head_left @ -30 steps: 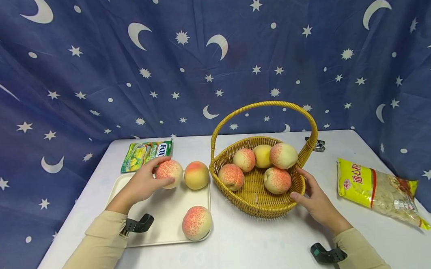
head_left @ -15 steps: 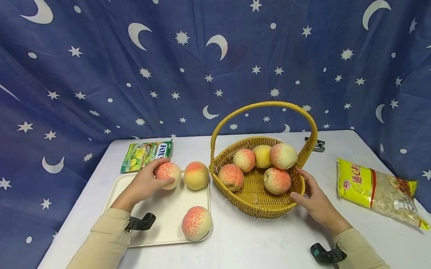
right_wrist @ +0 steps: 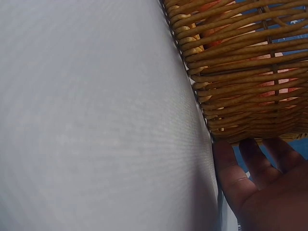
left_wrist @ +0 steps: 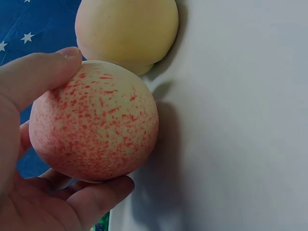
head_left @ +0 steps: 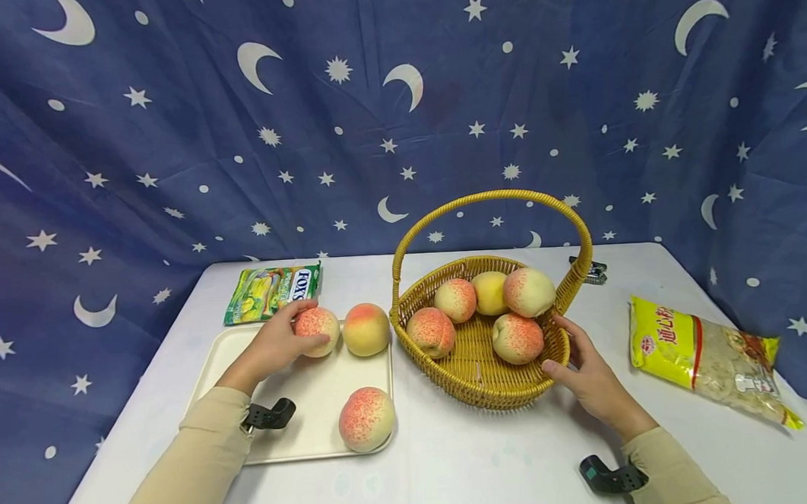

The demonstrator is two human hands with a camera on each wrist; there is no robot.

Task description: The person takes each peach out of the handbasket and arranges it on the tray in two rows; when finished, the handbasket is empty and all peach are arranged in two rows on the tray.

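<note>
Eight peaches are in view: three at the tray (head_left: 315, 401) on the left and five peaches (head_left: 518, 339) inside the wicker basket (head_left: 480, 370) on the right. The left hand (head_left: 271, 346) holds one pale, red-speckled peach (head_left: 317, 333) above the far part of the tray. Its thumb bears on the near side and its fingers curve along the far side, spread only as wide as the fruit; this opposed grip probably serves to stop a round body from rolling. Whether the held peach touches the tray cannot be determined. Just to its right, a yellow peach (head_left: 366, 330) with a red top sits at the tray's far right corner; a speckled peach (head_left: 366, 419) sits at the near right corner. The low rim likely limits rolling of loose fruit. The right hand (head_left: 591, 375) is partly spread, its thumb and fingers in contact with the basket's right end; it holds no fruit. This contact appears intended to steady the light basket, although the pressure applied cannot be determined. Within the basket, three peaches line the far wall and two lie nearer, leaving the near floor exposed. The handle (head_left: 489, 196) arches upright over the contents. A green packet (head_left: 269, 293) lies beyond the tray, and a yellow bag (head_left: 710, 361) lies right of the basket, both outside the two containers.
</note>
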